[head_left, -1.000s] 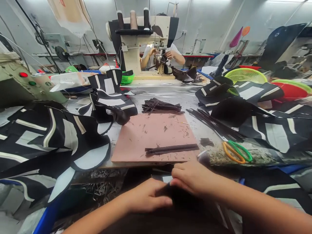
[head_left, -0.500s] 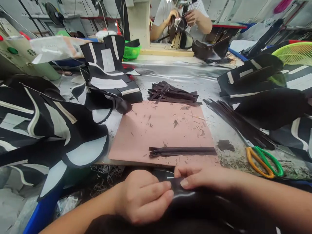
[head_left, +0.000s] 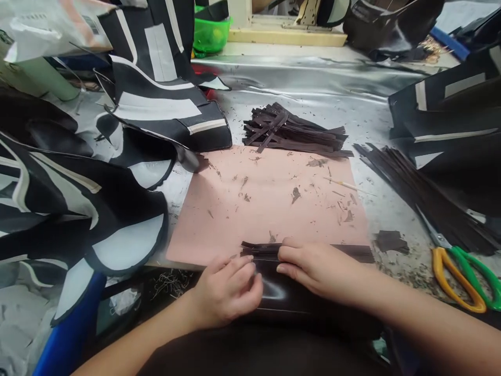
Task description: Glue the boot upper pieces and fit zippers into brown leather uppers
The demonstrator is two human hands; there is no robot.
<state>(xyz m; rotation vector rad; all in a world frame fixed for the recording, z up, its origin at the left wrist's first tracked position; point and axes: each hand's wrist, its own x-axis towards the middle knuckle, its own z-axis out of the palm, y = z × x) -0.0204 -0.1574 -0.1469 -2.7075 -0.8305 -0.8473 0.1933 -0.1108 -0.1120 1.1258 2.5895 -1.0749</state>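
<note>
A glossy dark brown leather piece [head_left: 276, 286] lies across the lap and meets the near edge of a pink board [head_left: 219, 209]. My left hand [head_left: 230, 290] is closed at its upper left edge with curled fingers; the exact grip is partly hidden. My right hand [head_left: 313, 266] pinches the same edge farther right, thumb below and fingers on top. Just behind the hands, a dark brown zipper [head_left: 352, 253] rests along the front of the board, partly covered by the right hand.
More zippers [head_left: 293, 130] are piled behind the board, with long dark strips [head_left: 422, 193] at right. Scissors [head_left: 440, 240] with orange and green handles lie near the right edge. Black boot uppers [head_left: 168, 99] with white strips stand at left. A green basket [head_left: 211, 34] sits behind.
The view has tipped downward and nearer the board. My hands have moved apart along the leather edge, which has come up against the board by the zipper. The left fist has loosened somewhat.
</note>
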